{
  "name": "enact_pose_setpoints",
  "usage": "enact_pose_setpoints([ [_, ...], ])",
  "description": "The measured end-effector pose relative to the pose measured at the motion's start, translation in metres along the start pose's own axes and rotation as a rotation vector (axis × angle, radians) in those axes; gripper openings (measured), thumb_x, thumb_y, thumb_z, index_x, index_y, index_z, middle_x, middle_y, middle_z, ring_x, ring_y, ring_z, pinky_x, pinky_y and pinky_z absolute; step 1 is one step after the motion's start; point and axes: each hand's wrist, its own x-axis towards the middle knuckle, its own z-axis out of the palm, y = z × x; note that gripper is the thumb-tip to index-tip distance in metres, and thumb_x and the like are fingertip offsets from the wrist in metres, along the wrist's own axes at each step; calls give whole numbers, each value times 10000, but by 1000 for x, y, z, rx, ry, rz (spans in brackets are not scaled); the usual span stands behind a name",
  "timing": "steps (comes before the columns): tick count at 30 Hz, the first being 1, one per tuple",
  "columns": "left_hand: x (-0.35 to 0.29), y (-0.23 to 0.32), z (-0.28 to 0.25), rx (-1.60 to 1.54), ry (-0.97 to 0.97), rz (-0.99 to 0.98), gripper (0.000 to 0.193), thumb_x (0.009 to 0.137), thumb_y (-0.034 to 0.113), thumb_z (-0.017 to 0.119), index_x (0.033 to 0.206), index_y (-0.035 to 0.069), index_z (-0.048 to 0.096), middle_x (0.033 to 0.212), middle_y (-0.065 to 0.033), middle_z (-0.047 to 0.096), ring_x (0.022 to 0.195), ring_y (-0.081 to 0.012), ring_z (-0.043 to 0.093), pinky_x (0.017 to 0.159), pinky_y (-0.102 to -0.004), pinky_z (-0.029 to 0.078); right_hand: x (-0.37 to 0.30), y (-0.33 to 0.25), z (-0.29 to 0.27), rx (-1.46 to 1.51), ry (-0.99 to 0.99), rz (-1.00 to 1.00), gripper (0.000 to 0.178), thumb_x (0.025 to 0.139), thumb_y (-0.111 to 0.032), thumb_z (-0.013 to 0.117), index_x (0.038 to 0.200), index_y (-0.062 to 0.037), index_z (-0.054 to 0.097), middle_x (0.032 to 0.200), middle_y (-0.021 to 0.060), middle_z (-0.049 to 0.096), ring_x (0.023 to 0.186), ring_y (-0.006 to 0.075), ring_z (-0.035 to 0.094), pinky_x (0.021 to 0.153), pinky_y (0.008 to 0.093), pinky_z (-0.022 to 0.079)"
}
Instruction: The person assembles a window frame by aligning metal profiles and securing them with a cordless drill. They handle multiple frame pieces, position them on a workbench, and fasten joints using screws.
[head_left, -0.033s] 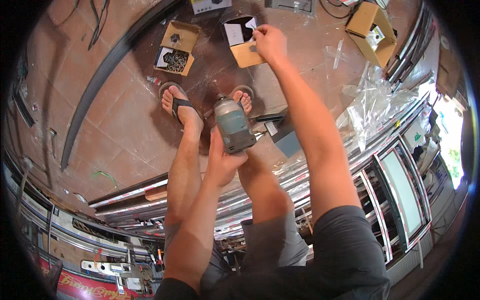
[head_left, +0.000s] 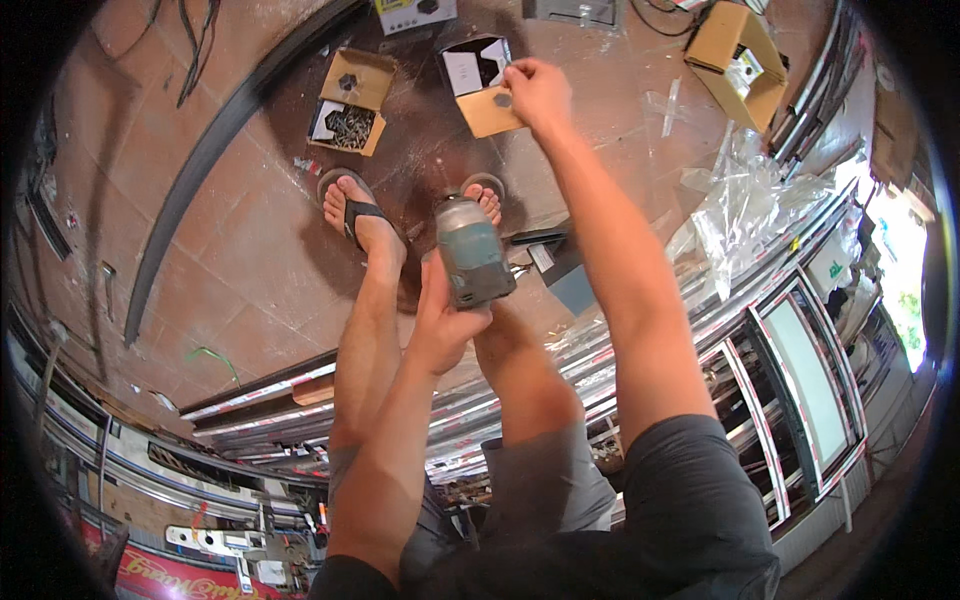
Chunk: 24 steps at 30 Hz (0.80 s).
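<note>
My left hand (head_left: 447, 330) is closed around a teal-and-black cordless drill or impact driver (head_left: 474, 250); the palm side and grip are mostly hidden. The nose of the tool points away from me, above my right foot. Beyond it, my right hand (head_left: 541, 95) is at the right side of an open cardboard box (head_left: 486, 112). Thumb and fingers are pinched together there, and anything between them is too small to make out. The box has a dark interior and white inner flaps. To its left stands a second open box (head_left: 350, 85) full of small metal screws (head_left: 352, 128).
A larger open carton (head_left: 757, 97) lies at the far right, beside crumpled clear plastic (head_left: 740, 215). A long dark curved strip (head_left: 190, 190) crosses the tiled floor at left. Metal profiles (head_left: 300, 385) and a glazed frame (head_left: 805, 375) lie near and right.
My right hand sits slightly nearer to me and its fingers look more curled at the box. The whole view has shifted a little; the left hand still holds the tool.
</note>
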Motion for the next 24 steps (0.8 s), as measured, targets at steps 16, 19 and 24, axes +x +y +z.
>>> enact_pose_setpoints([
  [16,-238,153,75,-400,-380,36,589,1123,463,670,1465,-9,588,1300,-163,736,1110,-265,756,911,-413,634,-405,-207,-264,982,-340,277,248,1110,-135,735,1272,35,816,969,-9,710,865,100,640,790,280,531],
  [19,-327,185,97,-602,-617,85,716,1141,434,639,1672,-28,509,1472,-185,705,1201,-260,767,907,-393,667,-479,-266,-328,645,-314,-103,214,1070,-85,757,1220,40,845,1036,41,789,944,136,724,887,303,579],
  [24,-474,249,155,-486,-180,308,552,1176,334,636,1631,25,586,1421,-92,749,1163,-199,771,918,-306,643,-555,-353,-355,582,-350,-639,212,1012,-64,819,1213,-41,880,1020,98,816,926,189,754,888,341,585],
])
